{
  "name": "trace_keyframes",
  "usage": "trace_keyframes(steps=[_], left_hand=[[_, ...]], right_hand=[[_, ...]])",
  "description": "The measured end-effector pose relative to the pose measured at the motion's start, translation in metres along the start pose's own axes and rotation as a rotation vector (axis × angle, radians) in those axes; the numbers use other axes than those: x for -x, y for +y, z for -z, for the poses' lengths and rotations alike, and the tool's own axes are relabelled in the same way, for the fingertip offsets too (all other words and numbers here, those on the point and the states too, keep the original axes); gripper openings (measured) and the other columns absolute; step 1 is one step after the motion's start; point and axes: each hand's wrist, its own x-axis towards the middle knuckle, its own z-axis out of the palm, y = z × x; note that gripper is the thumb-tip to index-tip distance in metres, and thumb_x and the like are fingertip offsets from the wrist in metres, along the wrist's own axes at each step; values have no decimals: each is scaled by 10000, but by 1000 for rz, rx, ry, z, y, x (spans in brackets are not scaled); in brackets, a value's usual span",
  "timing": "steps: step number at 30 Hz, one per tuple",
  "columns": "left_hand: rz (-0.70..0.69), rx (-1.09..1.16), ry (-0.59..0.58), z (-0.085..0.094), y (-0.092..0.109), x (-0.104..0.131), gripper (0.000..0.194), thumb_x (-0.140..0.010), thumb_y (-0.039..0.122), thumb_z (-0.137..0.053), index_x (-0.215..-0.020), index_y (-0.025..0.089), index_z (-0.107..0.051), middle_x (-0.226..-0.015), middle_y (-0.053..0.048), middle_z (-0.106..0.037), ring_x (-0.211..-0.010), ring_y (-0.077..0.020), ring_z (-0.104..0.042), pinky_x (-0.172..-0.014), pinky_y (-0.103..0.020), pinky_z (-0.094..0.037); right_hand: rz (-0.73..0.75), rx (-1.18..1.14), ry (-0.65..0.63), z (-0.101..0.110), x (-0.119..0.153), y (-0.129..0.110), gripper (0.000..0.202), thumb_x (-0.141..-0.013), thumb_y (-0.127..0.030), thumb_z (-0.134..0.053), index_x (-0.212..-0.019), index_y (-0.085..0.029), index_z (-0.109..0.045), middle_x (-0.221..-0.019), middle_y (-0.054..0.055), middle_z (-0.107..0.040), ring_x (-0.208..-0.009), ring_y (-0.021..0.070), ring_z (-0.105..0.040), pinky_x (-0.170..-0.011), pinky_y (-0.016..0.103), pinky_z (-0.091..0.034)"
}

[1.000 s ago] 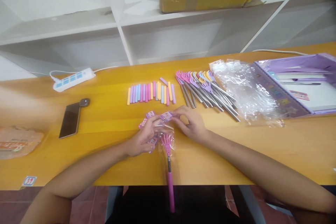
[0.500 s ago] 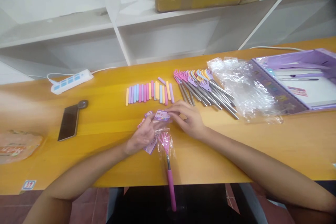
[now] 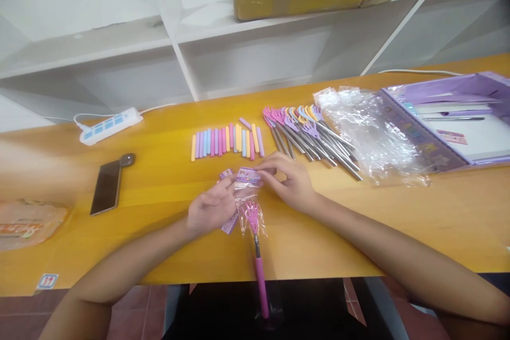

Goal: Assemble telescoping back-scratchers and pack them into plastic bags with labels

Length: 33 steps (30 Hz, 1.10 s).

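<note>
A pink back scratcher (image 3: 261,281) with a claw head and metal shaft lies inside a clear plastic bag (image 3: 263,223), its handle reaching past the table's front edge. My right hand (image 3: 290,179) pinches the right end of a small purple printed card (image 3: 247,175) at the bag's top. My left hand (image 3: 213,206) is at the bag's upper left, its fingers around that edge and partly behind the plastic. More purple cards (image 3: 229,224) lie beneath my left hand, mostly hidden by it.
Behind my hands lie a row of coloured tubes (image 3: 217,142) and a pile of claw-headed metal rods (image 3: 314,141). Clear bags (image 3: 370,138) and a purple box (image 3: 450,156) are at right. A phone (image 3: 105,187) and power strip (image 3: 111,126) are at left.
My left hand has turned flatter, and its thumb has come away from the card. The card and bagged back scratcher have shifted very slightly right. My right hand keeps its pinch.
</note>
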Motion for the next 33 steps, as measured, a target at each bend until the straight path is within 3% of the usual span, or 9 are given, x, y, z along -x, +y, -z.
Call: trace_keyframes(steps=[11, 16, 19, 28, 33], left_hand=[[18, 6, -5, 2, 10, -3, 764, -729, 483, -707, -1423, 180, -600, -1583, -185, -593, -1555, -435, -468, -1337, -657, -299], [17, -54, -31, 4, 10, -4, 769, -736, 486, -736, -1436, 193, -616, -1600, -166, -581, -1564, -432, -451, -1353, -649, -285], [18, -62, -52, 4, 10, -4, 825, -728, 461, -729, -1498, 195, -596, -1629, -158, -562, -1567, -429, -451, -1357, -630, -284], [15, -110, -64, 4, 9, -3, 840, -763, 514, -709, -1537, 232, -546, -1702, -152, -476, -1612, -438, -396, -1291, -628, -390], [15, -77, -91, 5, 7, -1, 836, -772, 454, -693, -1559, 223, -533, -1737, -145, -436, -1615, -414, -394, -1281, -584, -399]], right_hand=[[-44, -32, -31, 0, 0, -1, 105, -1066, -253, -704, -1113, -243, -797, -982, 37, -741, -772, 142, -660, -690, 298, -590], [10, -10, -78, 4, -1, 1, 124, -1075, -229, -688, -1129, -249, -797, -1020, 49, -755, -879, 168, -715, -753, 323, -623], [80, 4, -139, 5, 0, 1, 180, -1076, -182, -663, -1189, -261, -779, -1071, 57, -750, -965, 186, -730, -836, 360, -647], [194, 88, -246, 6, 5, -6, 437, -1049, -167, -613, -1469, -287, -631, -1099, 88, -621, -973, 230, -650, -808, 405, -620], [200, 114, -328, 10, 4, -8, 300, -1045, -194, -613, -1331, -244, -686, -1053, 75, -547, -904, 205, -594, -761, 375, -575]])
